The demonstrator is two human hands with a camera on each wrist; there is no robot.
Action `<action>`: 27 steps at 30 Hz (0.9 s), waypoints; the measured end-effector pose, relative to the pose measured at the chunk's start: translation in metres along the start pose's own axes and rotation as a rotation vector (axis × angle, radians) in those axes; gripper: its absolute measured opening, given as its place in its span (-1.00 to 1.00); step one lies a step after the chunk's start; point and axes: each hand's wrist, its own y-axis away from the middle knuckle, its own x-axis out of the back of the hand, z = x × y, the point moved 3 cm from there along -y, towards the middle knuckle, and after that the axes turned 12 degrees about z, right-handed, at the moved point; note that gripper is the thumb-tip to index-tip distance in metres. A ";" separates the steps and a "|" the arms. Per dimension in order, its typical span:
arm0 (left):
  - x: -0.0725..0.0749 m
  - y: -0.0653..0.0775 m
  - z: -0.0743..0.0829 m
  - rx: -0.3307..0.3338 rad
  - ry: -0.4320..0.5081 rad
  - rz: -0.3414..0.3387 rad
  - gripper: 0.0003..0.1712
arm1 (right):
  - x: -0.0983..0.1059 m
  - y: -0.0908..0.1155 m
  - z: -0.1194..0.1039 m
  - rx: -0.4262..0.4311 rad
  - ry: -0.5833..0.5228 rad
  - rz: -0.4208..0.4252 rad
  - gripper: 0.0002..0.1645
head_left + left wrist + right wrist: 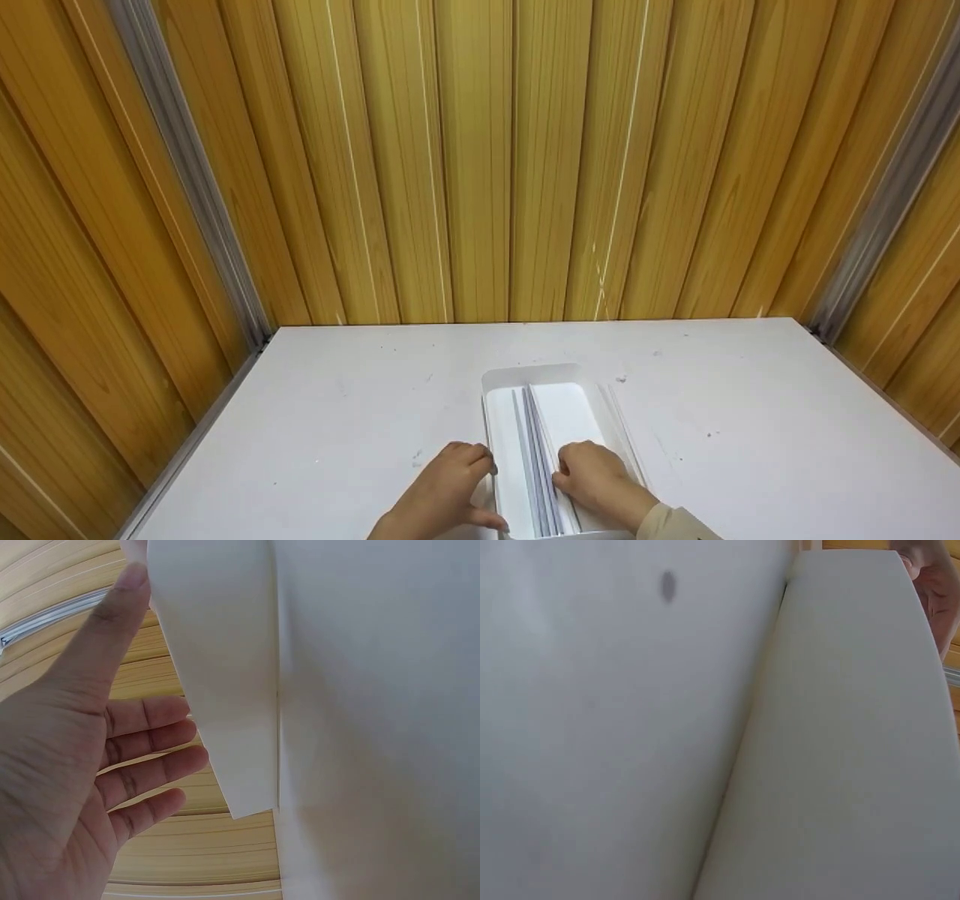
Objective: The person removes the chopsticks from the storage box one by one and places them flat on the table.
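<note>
A long white bin [613,427] lies on the table, with several thin grey and white strips [534,442] standing lengthwise inside. My left hand [448,491] is at the bin's left wall, thumb and fingers spread along its rim. In the left wrist view the fingers of that hand [75,735] are nearly straight beside the white wall [217,675], the thumb at its upper edge. My right hand [600,480] reaches over the right wall, its curled fingers and thumb pinching the rightmost white strip. The right wrist view shows part of that hand [936,596] beyond the bin's wall [840,727].
The white tabletop [337,420] has small marks and specks. Wood-patterned panels [480,165] rise behind and at both sides, with grey metal posts [199,157] at the corners. A light-coloured sleeve [675,523] covers the right forearm.
</note>
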 end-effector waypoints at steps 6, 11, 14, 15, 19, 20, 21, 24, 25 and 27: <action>0.000 0.000 0.000 -0.003 0.005 -0.001 -0.29 | -0.002 -0.001 0.000 0.004 -0.016 -0.017 -0.77; 0.000 0.000 0.000 -0.008 0.006 -0.003 -0.30 | -0.002 -0.001 0.000 0.009 -0.018 -0.011 -0.79; 0.000 -0.001 0.001 -0.002 0.008 -0.006 -0.29 | -0.002 -0.001 0.001 -0.006 -0.019 0.003 -0.78; 0.000 -0.001 0.001 -0.001 0.007 -0.007 -0.29 | -0.002 -0.002 0.001 -0.013 -0.020 0.006 -0.77; 0.000 0.000 0.001 -0.004 0.005 0.003 -0.29 | -0.001 -0.002 0.002 -0.029 -0.024 0.013 -0.76; 0.000 0.000 0.001 -0.008 0.004 0.010 -0.29 | -0.001 -0.002 0.003 -0.028 -0.026 0.017 -0.76; 0.000 0.000 0.001 -0.011 0.003 0.018 -0.29 | 0.000 -0.002 0.003 -0.027 -0.030 0.020 -0.77; 0.000 0.001 0.000 -0.020 0.009 0.037 -0.29 | 0.001 -0.001 0.004 -0.023 -0.043 0.034 -0.78; 0.000 0.001 0.000 -0.023 0.009 0.038 -0.29 | 0.002 0.000 0.004 -0.022 -0.049 0.038 -0.79; 0.000 0.001 0.000 -0.024 0.011 0.032 -0.29 | 0.003 0.001 0.005 -0.021 -0.055 0.043 -0.79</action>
